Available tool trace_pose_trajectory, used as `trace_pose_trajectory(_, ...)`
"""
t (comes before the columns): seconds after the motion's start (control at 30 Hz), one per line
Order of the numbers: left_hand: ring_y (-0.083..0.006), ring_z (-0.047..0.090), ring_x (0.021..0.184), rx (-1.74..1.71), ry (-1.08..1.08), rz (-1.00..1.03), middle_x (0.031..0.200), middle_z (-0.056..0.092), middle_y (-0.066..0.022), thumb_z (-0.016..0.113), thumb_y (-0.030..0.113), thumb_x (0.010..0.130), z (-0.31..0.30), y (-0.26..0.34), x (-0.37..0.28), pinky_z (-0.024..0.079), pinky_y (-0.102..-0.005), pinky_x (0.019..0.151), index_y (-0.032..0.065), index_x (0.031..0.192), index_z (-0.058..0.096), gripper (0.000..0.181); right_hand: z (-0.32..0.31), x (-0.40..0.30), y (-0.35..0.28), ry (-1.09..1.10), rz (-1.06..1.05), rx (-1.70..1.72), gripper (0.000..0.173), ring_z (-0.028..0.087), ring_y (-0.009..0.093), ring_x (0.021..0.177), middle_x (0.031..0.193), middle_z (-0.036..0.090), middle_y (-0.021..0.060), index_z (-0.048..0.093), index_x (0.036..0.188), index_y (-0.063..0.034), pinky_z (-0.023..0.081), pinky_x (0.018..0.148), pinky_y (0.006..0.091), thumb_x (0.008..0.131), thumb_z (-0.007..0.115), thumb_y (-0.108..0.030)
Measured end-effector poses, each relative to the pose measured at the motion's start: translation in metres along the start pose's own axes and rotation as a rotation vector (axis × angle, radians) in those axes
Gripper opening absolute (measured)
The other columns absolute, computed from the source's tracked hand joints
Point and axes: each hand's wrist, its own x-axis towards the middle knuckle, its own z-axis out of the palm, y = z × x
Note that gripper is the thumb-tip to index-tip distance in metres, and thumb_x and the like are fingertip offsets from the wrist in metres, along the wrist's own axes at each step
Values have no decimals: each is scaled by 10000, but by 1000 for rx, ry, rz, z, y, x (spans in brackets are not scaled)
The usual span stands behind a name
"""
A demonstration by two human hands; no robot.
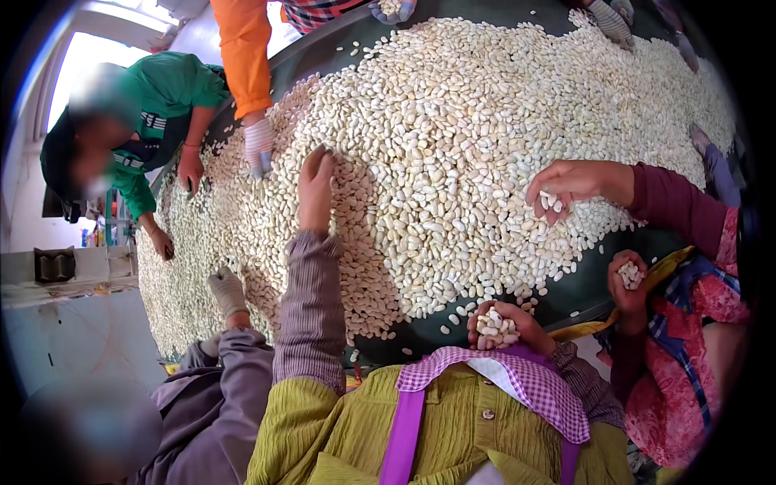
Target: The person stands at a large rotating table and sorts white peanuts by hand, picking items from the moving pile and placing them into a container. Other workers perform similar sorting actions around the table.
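Note:
A broad heap of white beans [448,139] covers the dark green belt-like surface [418,336] before me. My left hand [316,188] reaches out over the heap's middle, its fingertips bent down at the beans; whether they pinch anything is hidden. Close to my chest, my right hand [526,324] is cupped, palm up, around a handful of white beans [497,329]. A few loose beans lie on the bare strip beside it.
At my right, a co-worker's hand [576,182] holds beans over the heap; their other hand [624,285] cups more. A gloved hand [259,145] under an orange sleeve [242,54] touches the beans opposite. Another gloved hand [227,291] works at my left, near a person in green [173,85].

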Motion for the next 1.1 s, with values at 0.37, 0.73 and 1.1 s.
trace_pose_trajectory(0.37,-322,340,1262,762,-674,697,1360,394,-94,688,352,749,190,30,-80,238,-616,1007,222,1164,558,454,-26,-17,-19,-6,-31,53,304,603,271,952,1042,579,166,507,1066,-23,503,830,377,954,371,-271)
trace_pose_trajectory(0.73,-234,491,1167,895,-350,383,1178,593,-85,725,243,739,39,17,-117,179,-530,1038,179,981,670,256,-45,-34,-41,22,-5,53,289,602,274,951,1039,581,170,503,1072,-21,499,839,385,943,400,-258)
trace_pose_trajectory(1.1,-262,622,739,715,-177,512,901,622,-141,649,97,802,113,39,-17,500,-327,680,-5,933,645,166,-63,-48,-59,21,-45,20,306,593,265,951,1022,581,159,512,1054,-27,495,824,372,947,397,-290)
